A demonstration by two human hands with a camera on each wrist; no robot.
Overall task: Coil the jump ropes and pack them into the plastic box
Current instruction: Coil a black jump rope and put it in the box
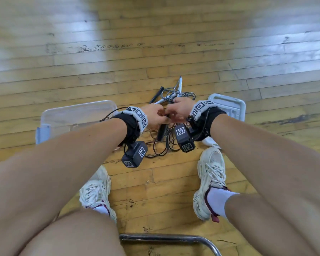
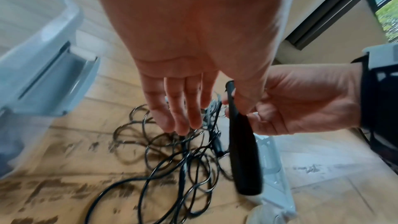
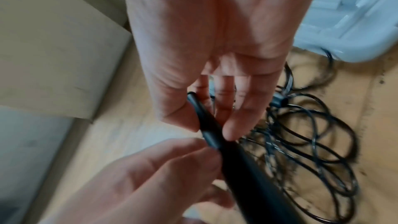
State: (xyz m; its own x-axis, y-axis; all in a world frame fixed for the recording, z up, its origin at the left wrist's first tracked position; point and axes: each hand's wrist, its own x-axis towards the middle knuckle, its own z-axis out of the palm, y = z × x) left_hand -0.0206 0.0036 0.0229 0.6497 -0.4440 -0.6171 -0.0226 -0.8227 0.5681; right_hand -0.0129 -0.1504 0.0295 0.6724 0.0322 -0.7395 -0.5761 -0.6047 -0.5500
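The person sat above a worn wooden plank floor point(image 1: 174, 58), both hands meeting low between the knees. The right hand point(image 1: 179, 108) pinched the narrow end of a long black tapered plastic jump-rope handle point(image 2: 241, 144) between its thumb and curled fingers, so that the handle hung downward over the floor. The left hand point(image 1: 155, 115) was at the same narrow end: from the right wrist its thumb and forefinger closed on the handle just below the right fingers, while from its own wrist the other three fingers point(image 2: 183, 108) pointed straight down, relaxed.

Beneath the hands, the thin black cord of the jump rope point(image 2: 172, 156) lay in loose, tangled loops on the boards, uncoiled. Farther from the person a second, grey-corded jump rope with pale handles point(image 1: 177, 91) lay in its own heap beside another black handle.

The clear rectangular plastic box point(image 1: 78, 115) stood open on the floor to the person's left, near the black loops. Its pale blue-white plastic lid point(image 1: 229, 106) lay flat to the right. White laced trainers point(image 1: 211, 174) flanked the pile.
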